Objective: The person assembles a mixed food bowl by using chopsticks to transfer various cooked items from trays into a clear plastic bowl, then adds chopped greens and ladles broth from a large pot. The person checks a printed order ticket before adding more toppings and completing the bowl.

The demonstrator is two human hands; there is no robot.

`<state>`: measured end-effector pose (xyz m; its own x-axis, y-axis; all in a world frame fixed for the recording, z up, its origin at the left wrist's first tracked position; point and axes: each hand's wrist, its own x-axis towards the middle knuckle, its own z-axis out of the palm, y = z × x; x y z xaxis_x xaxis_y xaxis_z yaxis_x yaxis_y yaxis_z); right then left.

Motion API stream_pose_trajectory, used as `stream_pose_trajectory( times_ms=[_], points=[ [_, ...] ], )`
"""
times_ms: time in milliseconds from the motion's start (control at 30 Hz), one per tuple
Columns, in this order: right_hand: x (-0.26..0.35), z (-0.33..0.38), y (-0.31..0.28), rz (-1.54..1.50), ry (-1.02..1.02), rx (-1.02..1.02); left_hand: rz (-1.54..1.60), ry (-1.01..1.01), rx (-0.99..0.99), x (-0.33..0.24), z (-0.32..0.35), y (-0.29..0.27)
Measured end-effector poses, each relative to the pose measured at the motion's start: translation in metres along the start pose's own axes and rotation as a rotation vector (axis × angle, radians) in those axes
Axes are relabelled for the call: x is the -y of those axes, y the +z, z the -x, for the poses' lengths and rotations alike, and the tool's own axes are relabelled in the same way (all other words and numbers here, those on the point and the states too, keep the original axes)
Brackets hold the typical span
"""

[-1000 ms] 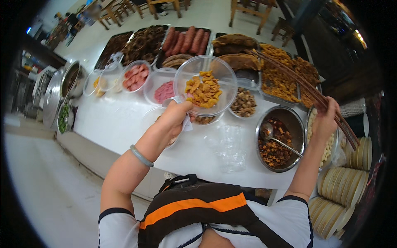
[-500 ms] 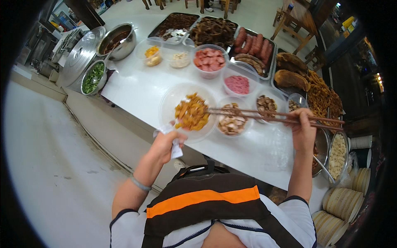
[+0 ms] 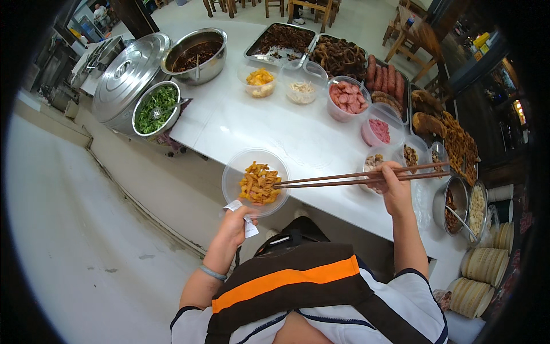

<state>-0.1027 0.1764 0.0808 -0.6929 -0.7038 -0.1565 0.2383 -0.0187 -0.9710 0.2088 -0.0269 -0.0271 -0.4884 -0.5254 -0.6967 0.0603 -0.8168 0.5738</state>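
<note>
My left hand [image 3: 235,226] grips the near rim of a clear plastic bowl [image 3: 230,176], with a white paper slip [image 3: 251,230] caught in the same grip. Golden-yellow food strips [image 3: 260,182] lie heaped in the bowl, which is at the table's near edge. Long brown chopsticks [image 3: 344,179] are held in my right hand [image 3: 395,192], fingers closed around them towards their back end. Their tips touch the right side of the heap. Below my right hand, a clear tub of pale sliced food [image 3: 373,163] is partly hidden by the hand and chopsticks.
Clear tubs of pink slices [image 3: 347,98], pink shreds [image 3: 378,131] and yellow pieces [image 3: 260,77] stand on the white table [image 3: 240,123]. Farther left are a bowl of chopped greens [image 3: 156,110], a steel pot [image 3: 220,62] and a large lidded pot [image 3: 129,71]. Sausage trays [image 3: 391,80] line the back.
The whole view has shifted, so the table things appear farther right. My left hand has brought the bowl away from the tubs to the table's near edge; the chopsticks have followed it left.
</note>
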Motion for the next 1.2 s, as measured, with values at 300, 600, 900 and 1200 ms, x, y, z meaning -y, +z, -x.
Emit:
stream_pose_trajectory(
  times_ms=[300,600,900,1200],
  points=[
    [0.037,-0.103,-0.016,0.304,-0.581,-0.394,-0.094,0.061,-0.017,-0.055,-0.056,0.011],
    [0.046,-0.136,0.009,0.534,-0.578,-0.431,-0.221,-0.052,0.008,-0.095,-0.095,0.037],
    [0.030,-0.135,0.036,0.535,-0.518,-0.662,-0.362,-0.164,0.265,-0.150,-0.135,0.034],
    [0.015,-0.143,0.042,0.491,-0.513,-0.747,-0.464,-0.265,0.355,-0.173,-0.157,0.022]
  ],
)
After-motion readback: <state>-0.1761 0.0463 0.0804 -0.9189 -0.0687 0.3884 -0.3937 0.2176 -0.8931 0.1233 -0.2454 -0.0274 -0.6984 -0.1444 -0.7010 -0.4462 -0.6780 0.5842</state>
